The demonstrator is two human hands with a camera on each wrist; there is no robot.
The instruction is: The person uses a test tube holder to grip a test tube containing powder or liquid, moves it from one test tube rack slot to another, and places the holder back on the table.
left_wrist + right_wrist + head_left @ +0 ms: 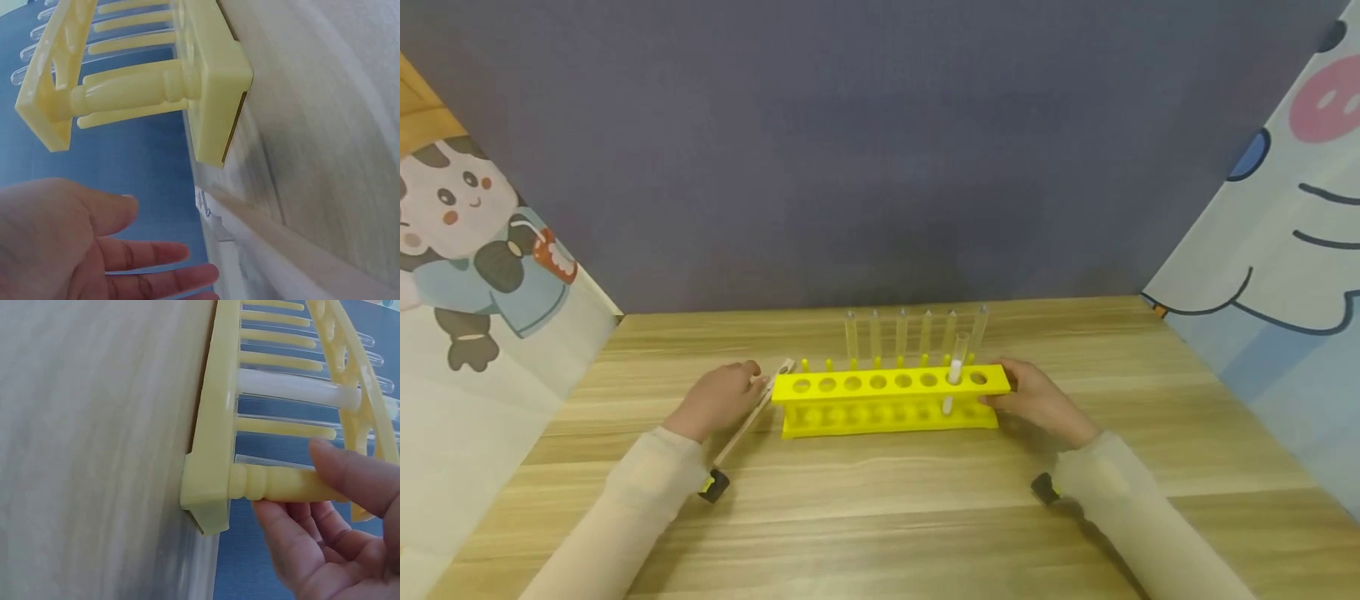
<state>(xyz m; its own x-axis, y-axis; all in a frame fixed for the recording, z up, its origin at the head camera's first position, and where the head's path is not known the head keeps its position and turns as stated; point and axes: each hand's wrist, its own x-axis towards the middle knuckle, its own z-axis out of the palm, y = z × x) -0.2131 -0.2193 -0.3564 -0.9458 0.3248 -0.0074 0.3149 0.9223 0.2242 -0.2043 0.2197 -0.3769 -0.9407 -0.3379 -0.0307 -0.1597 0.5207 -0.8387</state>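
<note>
A yellow test tube rack [887,397] stands on the table. One test tube with white contents [955,372] sits upright in a hole near its right end. Several empty test tubes [902,333] stand upside down on the pegs behind. My right hand [1041,402] grips the rack's right end; in the right wrist view, thumb and fingers pinch the end post [294,483]. To the left of the rack, my left hand [721,400] hovers by a wooden test tube clamp [747,427], fingers extended and holding nothing in the left wrist view. The clamp lies slanted, its head close to the rack's left end.
The wood-grain table [880,517] ends at a dark blue-grey panel [880,167] behind the rack. Cartoon-printed panels flank it on the left [482,225] and right [1285,225]. Small black wrist cameras hang below both cuffs.
</note>
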